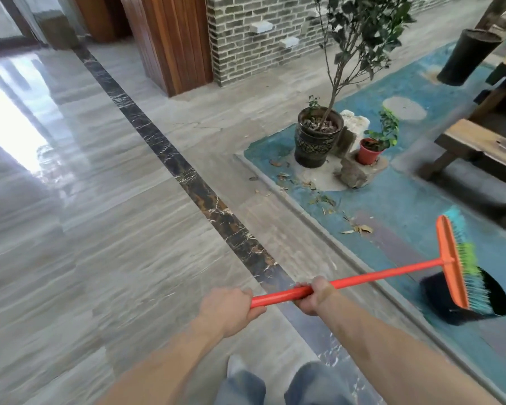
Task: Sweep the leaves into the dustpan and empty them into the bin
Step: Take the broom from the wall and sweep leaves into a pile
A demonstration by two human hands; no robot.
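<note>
I hold an orange broom (pixel 392 270) with both hands. My left hand (pixel 227 306) grips the end of the handle and my right hand (pixel 314 295) grips it a little further along. The broom head, with blue and green bristles (pixel 468 273), is raised to the right, over a black dustpan (pixel 450 299) that lies on the blue floor. Dry leaves (pixel 319 197) are scattered on the blue floor and along its raised grey edge, between the plant pots and the broom. A tall black bin (pixel 465 57) stands at the far right.
A large dark pot with a small tree (pixel 316 138), a small red pot (pixel 368 152) and stones (pixel 354 171) stand on the blue patch. A wooden bench (pixel 479 147) is at the right. Polished grey tiles with a dark marble strip (pixel 187 176) lie to the left.
</note>
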